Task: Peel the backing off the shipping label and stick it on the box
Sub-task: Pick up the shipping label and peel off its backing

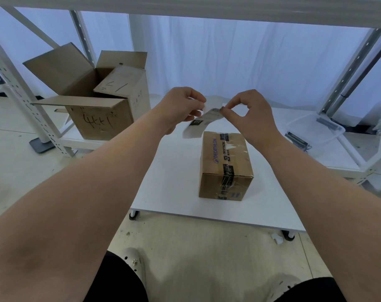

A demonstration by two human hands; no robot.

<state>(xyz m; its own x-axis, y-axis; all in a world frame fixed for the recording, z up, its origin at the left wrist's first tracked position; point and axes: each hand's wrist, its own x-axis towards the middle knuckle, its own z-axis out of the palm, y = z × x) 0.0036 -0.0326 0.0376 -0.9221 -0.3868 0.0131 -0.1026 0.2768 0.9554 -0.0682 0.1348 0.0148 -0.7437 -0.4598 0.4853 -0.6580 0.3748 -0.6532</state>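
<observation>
Both hands hold the shipping label (199, 123) in the air above the far end of the box (225, 165). The left hand (183, 107) pinches its upper end; the right hand (248, 113) pinches an edge between thumb and forefinger. The label's long axis slopes down toward the left, its white, printed strip curling. The taped brown box lies lengthwise on the white table (170, 182), near the right edge. An open carton (98, 114) stands on the shelf at left; its contents cannot be told.

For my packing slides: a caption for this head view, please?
Both hands, left hand and right hand, peel a shipping label above the taped box.
</observation>
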